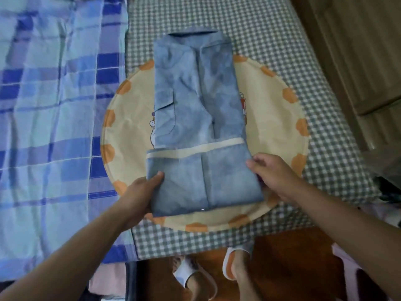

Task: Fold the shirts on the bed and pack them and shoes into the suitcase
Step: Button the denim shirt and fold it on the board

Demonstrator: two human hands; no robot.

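Shirt mid-fold, both hands on its near end.
Head view: lies on bed, hem w/ pale band turned up. Left hand & right hand pinch the fold's sides; uneven pull could skew it or spring the tucked sleeves.

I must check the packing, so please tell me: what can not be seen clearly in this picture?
- Suitcase: not in the head view.
- Right hand fingertips: hidden under the blue shirt edge.
- Left hand fingers: under the shirt, only the thumb shows.
- Cartoon print on the round cream panel: covered by the shirt.
- Plaid cloth: cut off by the left edge.
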